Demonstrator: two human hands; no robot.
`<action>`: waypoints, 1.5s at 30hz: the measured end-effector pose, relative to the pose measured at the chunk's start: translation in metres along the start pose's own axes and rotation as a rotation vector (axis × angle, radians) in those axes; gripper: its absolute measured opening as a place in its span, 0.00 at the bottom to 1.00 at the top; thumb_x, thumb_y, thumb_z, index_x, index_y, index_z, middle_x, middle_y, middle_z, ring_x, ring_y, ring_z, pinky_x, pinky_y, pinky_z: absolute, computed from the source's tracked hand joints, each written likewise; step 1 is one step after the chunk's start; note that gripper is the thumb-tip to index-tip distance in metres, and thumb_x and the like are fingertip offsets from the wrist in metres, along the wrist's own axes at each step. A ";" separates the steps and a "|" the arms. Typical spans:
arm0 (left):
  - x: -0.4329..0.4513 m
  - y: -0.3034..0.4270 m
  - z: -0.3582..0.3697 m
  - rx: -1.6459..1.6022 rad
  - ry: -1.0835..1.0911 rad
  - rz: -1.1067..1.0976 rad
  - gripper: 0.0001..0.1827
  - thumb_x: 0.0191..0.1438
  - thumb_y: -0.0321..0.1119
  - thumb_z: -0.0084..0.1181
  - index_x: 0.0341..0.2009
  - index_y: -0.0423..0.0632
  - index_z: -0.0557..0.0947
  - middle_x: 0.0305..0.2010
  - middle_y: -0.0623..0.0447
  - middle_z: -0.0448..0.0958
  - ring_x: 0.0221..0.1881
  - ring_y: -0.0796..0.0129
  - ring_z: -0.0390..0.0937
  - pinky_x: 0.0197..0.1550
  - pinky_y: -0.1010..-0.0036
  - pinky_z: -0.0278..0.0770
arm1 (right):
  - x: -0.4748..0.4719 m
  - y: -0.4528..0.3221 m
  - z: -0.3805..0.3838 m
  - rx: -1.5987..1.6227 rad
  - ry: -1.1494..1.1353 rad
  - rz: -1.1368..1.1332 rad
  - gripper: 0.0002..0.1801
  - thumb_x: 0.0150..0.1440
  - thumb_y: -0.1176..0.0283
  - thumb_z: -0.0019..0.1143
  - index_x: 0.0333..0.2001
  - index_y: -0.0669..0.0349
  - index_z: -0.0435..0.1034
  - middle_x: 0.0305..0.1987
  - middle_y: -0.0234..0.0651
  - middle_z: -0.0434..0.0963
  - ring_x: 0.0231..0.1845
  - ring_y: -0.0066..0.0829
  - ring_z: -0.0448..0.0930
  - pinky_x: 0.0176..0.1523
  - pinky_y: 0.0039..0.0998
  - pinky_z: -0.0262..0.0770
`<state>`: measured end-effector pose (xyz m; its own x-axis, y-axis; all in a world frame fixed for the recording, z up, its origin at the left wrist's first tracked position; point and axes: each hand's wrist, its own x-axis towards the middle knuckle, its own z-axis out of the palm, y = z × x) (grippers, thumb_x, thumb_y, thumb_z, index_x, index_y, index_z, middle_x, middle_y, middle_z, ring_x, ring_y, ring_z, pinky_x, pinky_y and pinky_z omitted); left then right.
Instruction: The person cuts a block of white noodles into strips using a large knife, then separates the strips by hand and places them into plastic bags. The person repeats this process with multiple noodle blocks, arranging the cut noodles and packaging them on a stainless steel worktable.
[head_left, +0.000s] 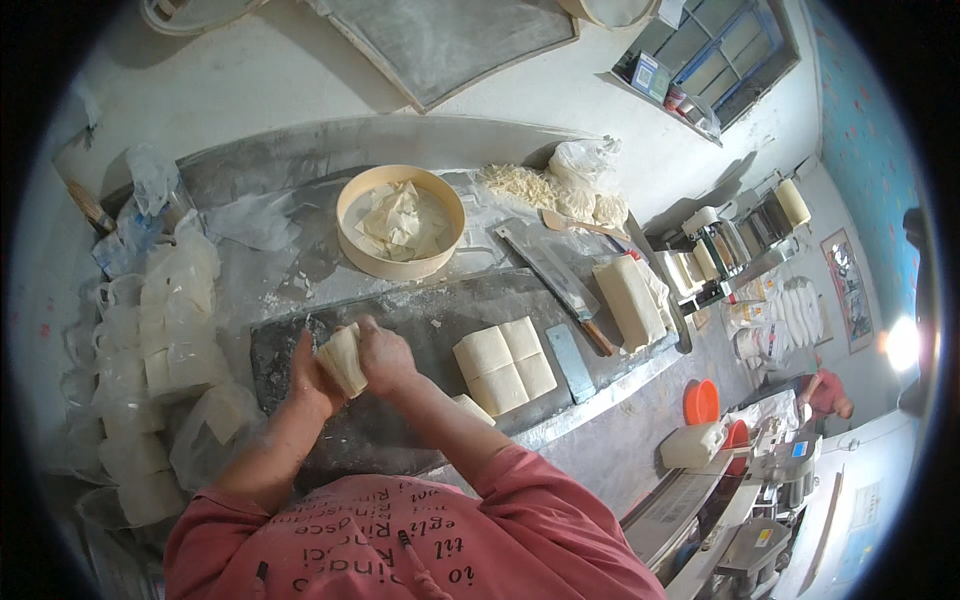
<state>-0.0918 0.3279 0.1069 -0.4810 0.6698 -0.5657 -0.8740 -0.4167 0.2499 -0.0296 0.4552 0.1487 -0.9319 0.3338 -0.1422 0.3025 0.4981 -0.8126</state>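
Between my two hands is a thick stack of pale dough wrappers, held on edge above the dark board. My left hand supports it from the left and below, while my right hand grips its right side. Square stacks of wrappers lie in a block right of my hands, and my right forearm partly hides another stack. Beyond them are a blue-grey flat bar, a broad long knife with a wooden handle, and a large folded block of dough sheet.
A round sieve containing dough scraps stands behind the board. Bagged wrapper stacks line the left, near an open plastic bag. Cut noodles and a wooden spoon lie at the back right; dough-rolling machines stand beyond. A person is far right.
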 end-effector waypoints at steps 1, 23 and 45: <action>-0.011 0.005 0.012 0.024 0.075 -0.064 0.32 0.59 0.62 0.41 0.54 0.49 0.74 0.51 0.49 0.75 0.50 0.54 0.74 0.55 0.59 0.70 | 0.000 -0.005 -0.006 -0.246 0.080 -0.006 0.35 0.63 0.43 0.37 0.48 0.70 0.66 0.32 0.57 0.78 0.38 0.54 0.80 0.43 0.49 0.74; -0.156 -0.003 0.077 1.473 -0.144 1.050 0.36 0.50 0.38 0.62 0.59 0.39 0.61 0.38 0.41 0.74 0.35 0.58 0.77 0.39 0.66 0.75 | -0.053 -0.010 0.007 1.456 -0.201 -0.090 0.09 0.62 0.71 0.47 0.45 0.60 0.68 0.40 0.30 0.76 0.38 0.21 0.78 0.42 0.25 0.77; -0.181 0.009 0.050 1.377 -0.254 0.897 0.31 0.47 0.28 0.52 0.57 0.35 0.61 0.42 0.41 0.70 0.38 0.59 0.74 0.41 0.66 0.75 | -0.081 -0.009 0.038 0.298 0.075 -0.549 0.18 0.64 0.61 0.44 0.55 0.54 0.64 0.52 0.33 0.71 0.56 0.33 0.70 0.65 0.37 0.59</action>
<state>-0.0166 0.2339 0.2509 -0.7087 0.6667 0.2310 0.3326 0.0269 0.9427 0.0355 0.3935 0.1462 -0.9155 0.1532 0.3720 -0.2953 0.3721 -0.8800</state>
